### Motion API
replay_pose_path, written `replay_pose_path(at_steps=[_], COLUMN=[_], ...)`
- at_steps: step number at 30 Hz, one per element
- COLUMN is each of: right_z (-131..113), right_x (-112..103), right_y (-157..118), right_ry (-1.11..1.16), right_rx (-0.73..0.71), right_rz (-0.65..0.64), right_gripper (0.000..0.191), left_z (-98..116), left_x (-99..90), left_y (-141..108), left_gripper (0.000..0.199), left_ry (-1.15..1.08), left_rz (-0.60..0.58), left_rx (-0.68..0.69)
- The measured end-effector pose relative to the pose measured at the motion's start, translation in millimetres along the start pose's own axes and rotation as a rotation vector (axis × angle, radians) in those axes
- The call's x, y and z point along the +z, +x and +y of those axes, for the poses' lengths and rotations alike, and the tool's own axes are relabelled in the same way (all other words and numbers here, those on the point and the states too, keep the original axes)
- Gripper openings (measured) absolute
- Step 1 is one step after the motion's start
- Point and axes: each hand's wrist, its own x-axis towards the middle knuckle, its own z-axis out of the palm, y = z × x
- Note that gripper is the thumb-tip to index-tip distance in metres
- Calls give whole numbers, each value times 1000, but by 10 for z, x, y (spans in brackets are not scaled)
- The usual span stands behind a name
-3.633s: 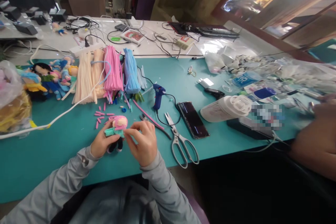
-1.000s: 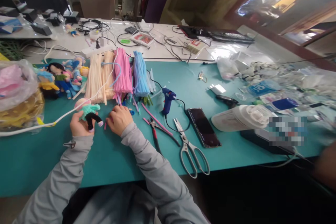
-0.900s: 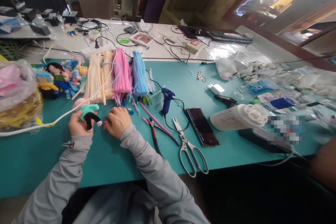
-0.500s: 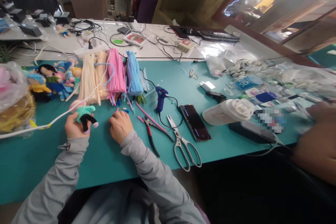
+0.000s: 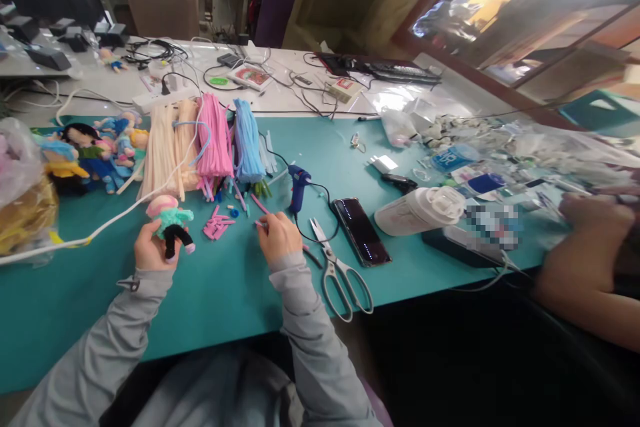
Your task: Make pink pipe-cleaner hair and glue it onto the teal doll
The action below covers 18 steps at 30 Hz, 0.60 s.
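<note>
A small chenille doll (image 5: 173, 221) with a pink head, mint top and black legs is held in my left hand (image 5: 154, 247). My right hand (image 5: 280, 238), fingers closed and pointing down, lies over the pliers, covering most of them. A dark handle end of the pliers (image 5: 313, 257) shows beside the wrist. A pink bit (image 5: 260, 223) pokes out at the fingertips; whether they grip it or the pliers is hidden. Between my hands lies a pile of short pink pipe-cleaner pieces (image 5: 216, 227). Scissors (image 5: 340, 273) rest right of my right hand.
Bundles of cream (image 5: 163, 147), pink (image 5: 216, 140) and blue pipe cleaners (image 5: 247, 140) lie behind, with finished dolls (image 5: 93, 153) to the left. A glue gun (image 5: 299, 187), phone (image 5: 363, 231) and white cup (image 5: 420, 211) stand right. A white cable (image 5: 125, 213) crosses left. Another person's arm (image 5: 580, 253) is far right.
My right hand has moved right from the pink pieces onto the pliers, uncovering the pile. The doll in my left hand has turned slightly and shifted right. The view has swung a little.
</note>
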Motion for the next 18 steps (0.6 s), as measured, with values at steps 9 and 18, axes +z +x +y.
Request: replay_pose_path(at_steps=[9,18], right_z=[-116,-247], right_x=[51,201], right_y=[131,109], right_ry=[22,164], right_rx=[14,-121], right_rz=[-51,-35], right_gripper=[18,13], left_z=[23,18], left_x=[46,55], left_y=[-49,-69], left_gripper=[10,16], left_ry=[-17,-6], left_rz=[-21,-7], left_rx=[-39,-51])
